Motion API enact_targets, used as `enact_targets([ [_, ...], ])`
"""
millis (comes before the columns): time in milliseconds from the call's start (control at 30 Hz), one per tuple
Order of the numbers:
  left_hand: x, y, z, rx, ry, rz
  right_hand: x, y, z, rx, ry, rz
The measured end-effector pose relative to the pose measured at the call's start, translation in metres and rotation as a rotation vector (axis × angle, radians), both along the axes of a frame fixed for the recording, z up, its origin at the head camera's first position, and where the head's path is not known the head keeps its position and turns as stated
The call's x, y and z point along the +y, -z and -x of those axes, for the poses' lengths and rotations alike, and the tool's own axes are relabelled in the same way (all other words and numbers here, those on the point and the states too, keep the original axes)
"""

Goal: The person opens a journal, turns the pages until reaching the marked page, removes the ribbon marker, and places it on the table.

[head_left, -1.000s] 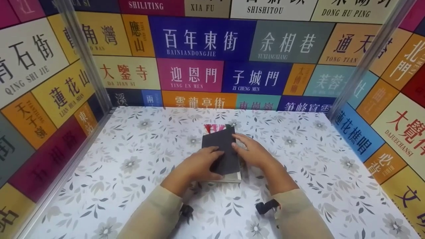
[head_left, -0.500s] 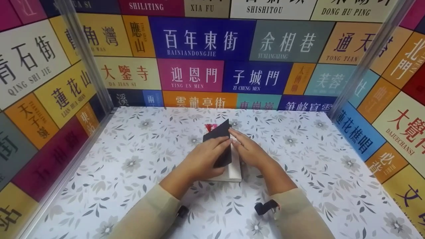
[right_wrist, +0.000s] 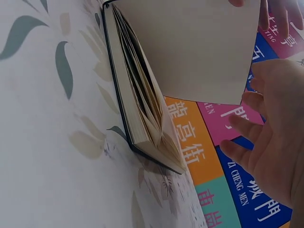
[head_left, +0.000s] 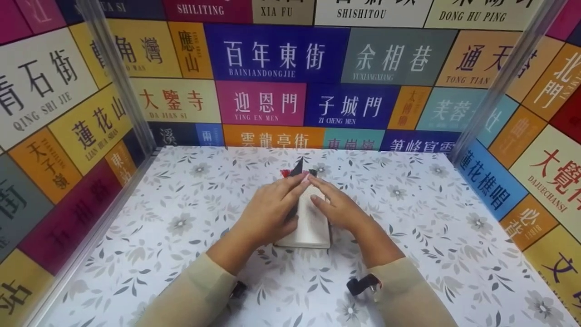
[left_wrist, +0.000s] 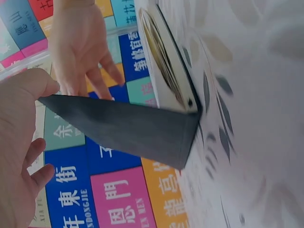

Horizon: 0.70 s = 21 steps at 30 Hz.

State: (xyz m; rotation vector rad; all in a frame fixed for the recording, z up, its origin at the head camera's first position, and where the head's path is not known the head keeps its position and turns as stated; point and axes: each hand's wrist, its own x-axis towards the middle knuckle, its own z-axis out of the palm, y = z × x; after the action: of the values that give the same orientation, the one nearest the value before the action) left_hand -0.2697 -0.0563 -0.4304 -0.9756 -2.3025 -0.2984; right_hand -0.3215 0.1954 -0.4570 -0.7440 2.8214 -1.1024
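Observation:
A notebook (head_left: 313, 227) with a dark cover lies on the table, its pale first page bare. The dark cover (left_wrist: 128, 126) stands raised on its left-hand hinge. My left hand (head_left: 270, 209) holds the cover near its free edge, thumb (right_wrist: 236, 2) on the pale inner side and fingers on the outer side. Close by, my right hand (head_left: 340, 204) has its fingers extended and spread near the cover's free edge; whether they touch it I cannot tell. Between the pages, gaps show in the right wrist view. A red tassel (head_left: 284, 173) and a dark tassel (head_left: 313, 171) stick out at the top.
The table (head_left: 181, 272) has a white covering printed with grey leaves and flowers. Panels of colourful lettered signs (head_left: 277, 52) enclose the back and both sides, with clear corner posts (head_left: 120, 86). A black strap device (head_left: 363, 284) sits at my right wrist.
The notebook's cover has swung up and leftward, from lying nearly over the pages to standing raised. My left hand moved left with it; the right fingers stayed near its edge.

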Motion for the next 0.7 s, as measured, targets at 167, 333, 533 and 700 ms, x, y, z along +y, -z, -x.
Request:
enact_targets([
  [167,-0.017,-0.005,-0.006,-0.082,-0.076,0.037,0.001,0.002,-0.001,-0.083,0.013,-0.096],
  [333,-0.032,-0.006,-0.012,-0.151,-0.149,0.069,0.000,0.008,0.000,-0.116,-0.034,-0.206],
  [533,-0.050,-0.004,-0.013,-0.162,-0.181,0.062,0.001,0.010,0.001,-0.148,-0.074,-0.276],
  [700,-0.063,-0.001,-0.014,-0.180,-0.210,0.067,0.004,0.011,0.000,-0.159,-0.120,-0.287],
])
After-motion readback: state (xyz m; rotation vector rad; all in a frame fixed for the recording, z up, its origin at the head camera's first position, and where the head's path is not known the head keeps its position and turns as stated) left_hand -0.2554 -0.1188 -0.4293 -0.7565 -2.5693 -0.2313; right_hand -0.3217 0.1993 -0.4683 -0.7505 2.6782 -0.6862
